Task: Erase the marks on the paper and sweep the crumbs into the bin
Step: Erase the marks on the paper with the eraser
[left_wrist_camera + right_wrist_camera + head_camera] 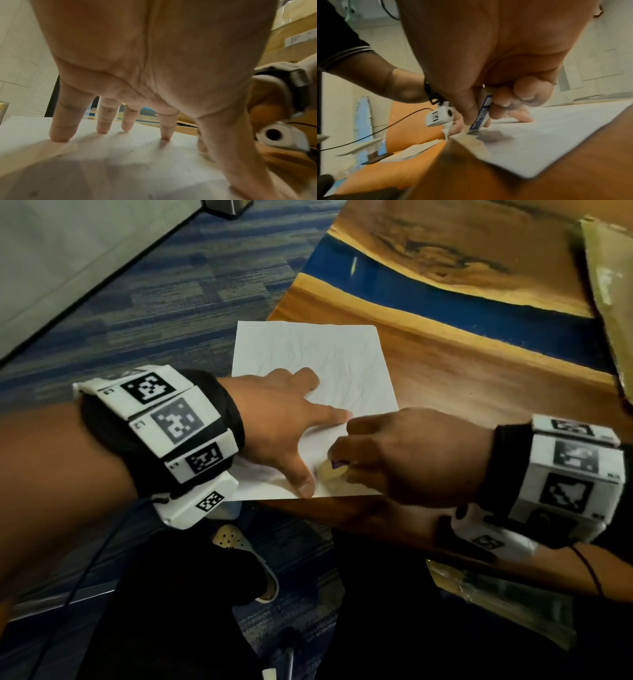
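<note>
One paper (329,364) overhangs the surface's (479,392) left edge, lower centre. Left hand (274,422) presses it, fingers spread; right hand (411,453) pinches one eraser (481,115).

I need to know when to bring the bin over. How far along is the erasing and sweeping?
Mid-erasing. The left hand presses spread fingers on the paper, which overhangs the table. The right hand holds the eraser in a pinching grip, its tip on the sheet's near edge. Faint lines remain farther up the sheet. Sweeping has not begun, and no bin can be identified with certainty.
</note>
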Tool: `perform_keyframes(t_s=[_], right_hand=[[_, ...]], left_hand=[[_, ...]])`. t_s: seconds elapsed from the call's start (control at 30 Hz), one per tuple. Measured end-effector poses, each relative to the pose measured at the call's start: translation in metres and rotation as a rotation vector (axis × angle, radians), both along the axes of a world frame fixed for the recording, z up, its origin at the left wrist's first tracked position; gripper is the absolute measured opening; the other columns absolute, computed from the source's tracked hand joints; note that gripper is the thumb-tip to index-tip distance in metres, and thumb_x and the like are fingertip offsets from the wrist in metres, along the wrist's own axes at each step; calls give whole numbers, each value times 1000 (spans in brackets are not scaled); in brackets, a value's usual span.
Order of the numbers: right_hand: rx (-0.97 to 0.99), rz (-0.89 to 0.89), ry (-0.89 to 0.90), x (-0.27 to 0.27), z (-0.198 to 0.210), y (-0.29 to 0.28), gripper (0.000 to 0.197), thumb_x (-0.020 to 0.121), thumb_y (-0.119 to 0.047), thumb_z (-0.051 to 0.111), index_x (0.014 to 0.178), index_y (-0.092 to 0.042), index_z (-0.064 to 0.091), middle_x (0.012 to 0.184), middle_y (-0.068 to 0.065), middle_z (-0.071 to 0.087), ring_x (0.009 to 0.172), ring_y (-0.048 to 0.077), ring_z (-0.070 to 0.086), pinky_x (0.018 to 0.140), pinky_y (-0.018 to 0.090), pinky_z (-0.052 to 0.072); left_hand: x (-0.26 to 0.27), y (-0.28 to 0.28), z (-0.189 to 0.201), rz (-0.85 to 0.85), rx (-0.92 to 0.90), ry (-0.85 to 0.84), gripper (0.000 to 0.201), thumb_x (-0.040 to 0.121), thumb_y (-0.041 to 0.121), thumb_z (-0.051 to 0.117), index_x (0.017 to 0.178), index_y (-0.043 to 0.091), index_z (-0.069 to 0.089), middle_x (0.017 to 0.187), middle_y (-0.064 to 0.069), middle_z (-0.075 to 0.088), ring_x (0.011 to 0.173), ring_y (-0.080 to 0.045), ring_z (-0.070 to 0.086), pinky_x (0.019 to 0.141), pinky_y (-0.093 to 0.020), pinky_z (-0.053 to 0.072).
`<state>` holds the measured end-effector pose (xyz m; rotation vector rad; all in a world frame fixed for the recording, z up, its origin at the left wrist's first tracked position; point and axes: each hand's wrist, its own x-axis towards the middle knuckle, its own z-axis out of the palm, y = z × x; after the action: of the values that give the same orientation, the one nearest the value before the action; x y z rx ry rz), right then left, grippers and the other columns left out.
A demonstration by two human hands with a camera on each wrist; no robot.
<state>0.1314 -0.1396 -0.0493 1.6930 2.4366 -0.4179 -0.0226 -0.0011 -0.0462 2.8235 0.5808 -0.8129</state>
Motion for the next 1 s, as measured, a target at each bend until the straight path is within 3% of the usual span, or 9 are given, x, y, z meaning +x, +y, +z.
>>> perform_keyframes(t_s=[0.13,0.2,0.3,0.47,0.6,0.77,0.9,1.0], right_hand=[[81,-203,-130,37,5,22,34,102,-42,43,131,-30,55,115,-4,60,94,19,62,78,39,57],[81,-151,-106,27,3,18,35,102,-43,41,131,-30,54,112,-6,57,87,18,61,73,38,58],[12,66,-27,0,0,3,33,101,-43,43,130,-33,54,105,-9,49,84,16,58,71,37,56],[110,-181,-145,46,6,20,36,102,-41,41,133,-30,56,112,-5,58,93,17,59,77,35,54],[15,92,-23,3,-2,5,35,102,-44,40,132,-31,53,103,-11,45,82,14,56,70,33,53],[93,-185,-152,43,7,22,35,103,-41,40,133,-29,54,111,-4,56,88,17,57,73,33,51],[29,57,-52,-1,-1,5,39,100,-48,35,131,-31,51,107,-5,50,78,17,54,68,40,55],[78,-58,-96,19,4,17,48,97,-50,29,133,-29,52,108,-4,54,82,17,57,71,38,56]], left_hand=[[1,1,-2,-25,62,37,119,57,87,68,150,62,-2,167,1,-2,149,-32,11,112,-57,34],[1,3,-3,-27,62,38,121,56,88,68,150,61,-2,168,1,-2,149,-32,9,110,-59,35],[1,5,-5,-20,43,49,123,54,89,67,150,61,-5,168,4,-8,151,-32,4,113,-60,32],[1,5,-6,-24,58,51,125,55,91,65,152,58,-7,168,3,-8,150,-35,8,115,-57,31],[2,7,-7,-28,59,52,127,52,91,66,151,58,-7,168,2,-6,149,-35,10,114,-57,32],[2,5,-6,-25,60,51,126,53,90,67,151,58,-6,167,1,-3,148,-37,13,114,-57,33],[2,6,-6,-31,65,40,126,51,91,66,150,59,-4,167,2,-2,147,-36,14,113,-55,34],[3,6,-5,-29,64,40,126,53,90,67,151,59,-4,166,2,-1,147,-35,15,112,-54,34]])
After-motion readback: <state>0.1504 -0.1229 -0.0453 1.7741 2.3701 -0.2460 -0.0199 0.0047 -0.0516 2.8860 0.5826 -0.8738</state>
